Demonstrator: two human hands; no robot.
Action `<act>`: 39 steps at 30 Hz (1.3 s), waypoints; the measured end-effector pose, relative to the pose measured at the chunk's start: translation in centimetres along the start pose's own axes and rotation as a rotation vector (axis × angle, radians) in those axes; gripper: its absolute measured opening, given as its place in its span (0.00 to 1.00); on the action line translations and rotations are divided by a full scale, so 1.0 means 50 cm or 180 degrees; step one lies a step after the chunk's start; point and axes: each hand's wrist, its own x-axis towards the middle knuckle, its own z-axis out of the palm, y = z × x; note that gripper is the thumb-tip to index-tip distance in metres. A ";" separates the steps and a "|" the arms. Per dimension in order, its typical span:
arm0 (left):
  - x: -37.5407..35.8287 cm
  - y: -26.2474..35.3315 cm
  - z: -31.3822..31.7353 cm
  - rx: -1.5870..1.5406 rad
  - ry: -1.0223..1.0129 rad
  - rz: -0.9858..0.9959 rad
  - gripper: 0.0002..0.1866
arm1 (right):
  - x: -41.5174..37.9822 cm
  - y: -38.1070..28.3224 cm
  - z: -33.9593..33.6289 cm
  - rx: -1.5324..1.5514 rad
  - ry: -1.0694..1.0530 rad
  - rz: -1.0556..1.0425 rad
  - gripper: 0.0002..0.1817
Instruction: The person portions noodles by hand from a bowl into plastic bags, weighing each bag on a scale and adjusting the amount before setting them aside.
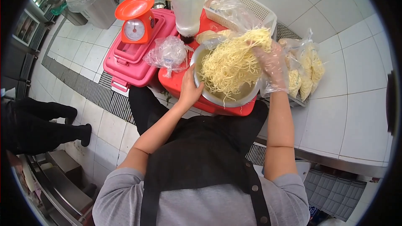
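Observation:
A large metal bowl [238, 100] rests on a red surface in front of me, filled with a heap of pale yellow noodles [230, 65]. My left hand [191, 87] is bare and grips the bowl's near left rim. On my right hand [272, 65] is a clear plastic glove. Its fingers are closed around a bunch of the noodles at the upper right, lifted above the bowl's rim, with strands hanging into the heap. The fingertips are partly hidden by the noodles.
Left stands an orange kitchen scale [136, 25] on pink lidded boxes [132, 65]. A crumpled plastic bag [167, 53] lies beside the bowl. Behind are a cloudy white container [187, 10] and a white basket [255, 6]. Bagged noodles [307, 69] sit right. Another person's legs [46, 121] show far left.

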 end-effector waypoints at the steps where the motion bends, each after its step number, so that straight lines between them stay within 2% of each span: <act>1: -0.001 -0.002 -0.001 0.0022 0.0022 0.0053 0.42 | 0.008 -0.001 0.002 0.0071 0.0137 0.0093 0.16; 2: -0.003 -0.003 -0.001 0.0024 0.0031 0.0039 0.42 | 0.012 -0.005 0.003 0.0143 0.0275 0.0187 0.17; 3: -0.005 -0.001 -0.001 0.0019 0.0023 0.0032 0.42 | 0.004 -0.030 0.011 -0.0691 0.0412 0.0204 0.20; 5: -0.006 0.004 -0.004 0.0013 0.0004 0.0026 0.42 | 0.029 0.041 0.014 -0.1272 -0.0322 0.0174 0.23; 7: -0.005 0.007 -0.007 -0.0008 -0.0073 0.0002 0.43 | 0.049 0.171 0.003 -0.1244 -0.0923 -0.0331 0.25; 9: 0.000 0.003 -0.010 0.0027 -0.0049 0.0040 0.43 | 0.021 0.180 0.000 -0.0889 -0.1063 -0.0078 0.30; 11: -0.007 -0.001 -0.011 0.0074 -0.0035 0.0042 0.43 | -0.009 0.124 0.017 -0.0985 -0.0374 -0.0426 0.20; 13: -0.003 0.006 -0.011 -0.0007 -0.0063 0.0119 0.43 | -0.050 0.056 0.023 -0.2133 -0.1319 0.0052 0.20; 15: -0.001 0.015 -0.010 0.0016 -0.0094 0.0119 0.43 | -0.098 0.081 0.062 -0.1760 -0.2363 0.0331 0.23; 17: 0.000 0.012 -0.003 0.0056 -0.0118 0.0027 0.42 | -0.174 0.109 0.099 -0.2199 -0.2090 -0.0677 0.22; 19: -0.001 0.003 -0.004 0.0067 -0.0147 0.0057 0.42 | -0.206 0.155 0.113 -0.2076 -0.1817 -0.0977 0.20; 21: 0.000 -0.004 -0.008 0.0088 -0.0135 0.0078 0.42 | -0.211 0.180 0.106 -0.2189 -0.1885 -0.0937 0.19; 23: -0.005 -0.009 -0.014 -0.0011 -0.0148 0.0188 0.43 | -0.214 0.193 0.084 -0.2049 -0.1707 -0.1186 0.16; 25: -0.004 -0.008 -0.018 0.0028 -0.0187 0.0184 0.43 | -0.210 0.180 0.049 -0.1667 -0.1617 -0.1107 0.12; 27: 0.001 -0.001 -0.023 0.0078 -0.0212 0.0188 0.44 | -0.191 0.179 0.018 -0.1339 -0.1910 -0.0646 0.07; 28: 0.006 0.008 -0.030 0.0053 -0.0262 0.0106 0.44 | -0.177 0.129 0.003 -0.1430 -0.1716 -0.0401 0.05; 31: 0.046 0.037 -0.072 0.0413 -0.0341 0.0140 0.41 | -0.133 0.096 -0.036 -0.1214 -0.0644 -0.0230 0.06; 33: 0.096 0.078 -0.108 0.0198 -0.0153 0.0116 0.37 | -0.103 0.134 -0.028 -0.0090 0.0054 -0.0118 0.07; 34: 0.130 0.112 -0.132 0.0333 0.0119 0.0299 0.38 | -0.094 0.112 -0.025 -0.0517 -0.0056 -0.0075 0.11; 36: 0.222 0.156 -0.174 0.0687 0.0696 0.0786 0.39 | -0.076 0.133 0.015 -0.1468 -0.0374 -0.0743 0.17; 37: 0.281 0.168 -0.194 0.0895 0.1011 0.1091 0.40 | -0.077 0.137 0.039 -0.1547 -0.0799 -0.0631 0.33; 39: 0.384 0.211 -0.227 0.1138 0.1621 0.1399 0.46 | -0.110 0.081 0.105 -0.2607 -0.0843 -0.0222 0.48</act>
